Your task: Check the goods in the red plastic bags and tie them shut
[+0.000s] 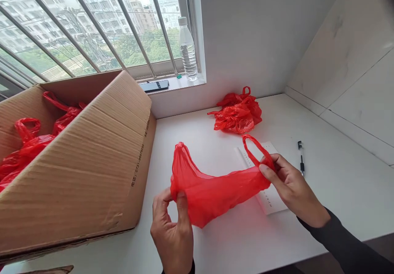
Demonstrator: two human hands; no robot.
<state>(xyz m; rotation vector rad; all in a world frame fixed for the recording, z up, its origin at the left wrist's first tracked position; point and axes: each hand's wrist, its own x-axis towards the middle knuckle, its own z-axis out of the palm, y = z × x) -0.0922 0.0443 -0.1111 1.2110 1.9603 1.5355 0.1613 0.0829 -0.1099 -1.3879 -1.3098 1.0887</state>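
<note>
A thin red plastic bag (218,194) is stretched between my two hands above the white table. My left hand (174,229) pinches its left side between thumb and fingers, with one handle standing up above the grip. At the other end, my right hand (287,183) grips the bag just below its second handle, which forms an open loop. Behind and partly under the bag lies a white notebook (273,200) with small printed marks. A black-capped pen (301,157) rests to the right of the notebook, past my right hand.
On the left stands a large cardboard box (101,155) with red plastic bags (37,142) inside. A crumpled heap of red bags (238,112) lies against the back wall. The windowsill holds a phone (154,86) and a clear water bottle (188,52).
</note>
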